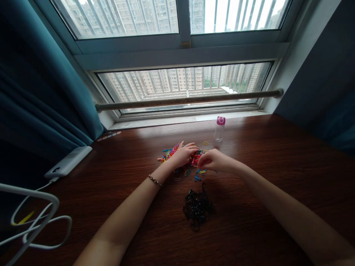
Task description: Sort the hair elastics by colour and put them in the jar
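Note:
A pile of small colorful bands (169,153) lies on the brown wooden table (155,232). My left hand (184,153) rests over the pile with its fingers spread. At the pile's right edge is my right hand (211,160), its fingers curled together; what they hold, if anything, is too small to make out. Loose blue and yellow bands (198,178) are scattered just below the hands. Nearer to me sits a separate heap of black bands (197,207), touched by neither hand.
Behind the hands stands a clear bottle with a pink lid (219,130). A white device (69,162) with white cables (41,218) is at the left, beside a blue curtain (55,81). A metal rail (188,99) crosses the window.

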A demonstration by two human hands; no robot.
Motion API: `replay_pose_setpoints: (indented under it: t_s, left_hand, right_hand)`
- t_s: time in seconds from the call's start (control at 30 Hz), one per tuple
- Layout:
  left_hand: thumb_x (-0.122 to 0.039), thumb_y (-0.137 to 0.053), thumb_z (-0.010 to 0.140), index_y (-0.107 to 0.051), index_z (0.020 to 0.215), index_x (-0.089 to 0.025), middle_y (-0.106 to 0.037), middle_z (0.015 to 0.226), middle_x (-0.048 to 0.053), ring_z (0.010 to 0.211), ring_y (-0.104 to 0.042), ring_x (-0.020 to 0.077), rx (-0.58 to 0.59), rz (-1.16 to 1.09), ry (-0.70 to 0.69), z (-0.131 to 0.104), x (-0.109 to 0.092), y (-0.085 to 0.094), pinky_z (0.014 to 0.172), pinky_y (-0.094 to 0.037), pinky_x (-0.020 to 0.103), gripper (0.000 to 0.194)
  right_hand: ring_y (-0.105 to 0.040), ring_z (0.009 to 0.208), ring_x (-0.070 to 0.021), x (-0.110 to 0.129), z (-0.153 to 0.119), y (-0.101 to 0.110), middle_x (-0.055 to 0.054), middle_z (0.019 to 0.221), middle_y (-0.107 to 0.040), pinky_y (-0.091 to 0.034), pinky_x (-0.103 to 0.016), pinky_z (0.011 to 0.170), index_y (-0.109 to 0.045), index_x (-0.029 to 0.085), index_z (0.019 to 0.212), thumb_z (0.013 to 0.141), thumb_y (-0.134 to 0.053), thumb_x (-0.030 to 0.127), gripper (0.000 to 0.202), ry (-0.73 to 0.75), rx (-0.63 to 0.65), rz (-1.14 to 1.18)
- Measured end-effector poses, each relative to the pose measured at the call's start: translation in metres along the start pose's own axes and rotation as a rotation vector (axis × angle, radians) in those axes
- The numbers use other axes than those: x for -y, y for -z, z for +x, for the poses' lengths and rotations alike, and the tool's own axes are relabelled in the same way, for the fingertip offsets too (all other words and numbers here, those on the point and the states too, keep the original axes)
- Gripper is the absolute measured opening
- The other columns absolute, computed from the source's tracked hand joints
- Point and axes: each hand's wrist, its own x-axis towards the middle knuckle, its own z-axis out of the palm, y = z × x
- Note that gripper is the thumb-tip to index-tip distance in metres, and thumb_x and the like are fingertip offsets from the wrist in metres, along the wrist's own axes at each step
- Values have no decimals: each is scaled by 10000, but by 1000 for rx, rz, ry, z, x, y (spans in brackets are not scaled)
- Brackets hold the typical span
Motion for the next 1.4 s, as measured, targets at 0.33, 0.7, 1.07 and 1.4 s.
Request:
replay_pose_setpoints:
  t_s: [0.33, 0.7, 1.07, 1.4]
  left_hand:
    - [13, -388, 667, -510, 1152, -253, -519, 1242, 24, 1242, -346, 186, -56, 6, -75, -1, -3, 1, 1047, -38, 518, 566]
    - [26, -403, 628, -576, 1083, -269, -547, 1205, 24, 1204, -395, 204, -4, -36, -62, 1, -2, 1, 1041, -65, 536, 569]
    - [-223, -582, 730, -664, 834, -133, -678, 858, 73, 818, -623, 166, -340, -572, 158, 6, 5, 2, 787, -483, 286, 160]
    - [-294, -672, 662, -604, 848, -114, -674, 796, 59, 737, -646, 164, -329, -888, 242, 7, 5, 3, 726, -518, 292, 268]
  right_hand:
    - [-635, 789, -128, -71, 16, 2, -27, 867, -693, -459, -221, 735, -621, 187, 950, 754, -478, 89, 261, -115, -350, -189]
    - [-608, 873, -159, -65, 13, 5, -25, 923, -685, -424, -223, 810, -698, 219, 871, 687, -475, 40, 340, -99, -254, -382]
    - [-631, 721, -143, -68, 18, 9, -17, 769, -707, -473, -218, 686, -723, 181, 800, 661, -438, 46, 345, -273, -417, -179]
    - [-644, 708, -149, -60, 16, 11, -62, 754, -703, -515, -206, 614, -702, 115, 793, 651, -481, 75, 266, -390, -443, 450]
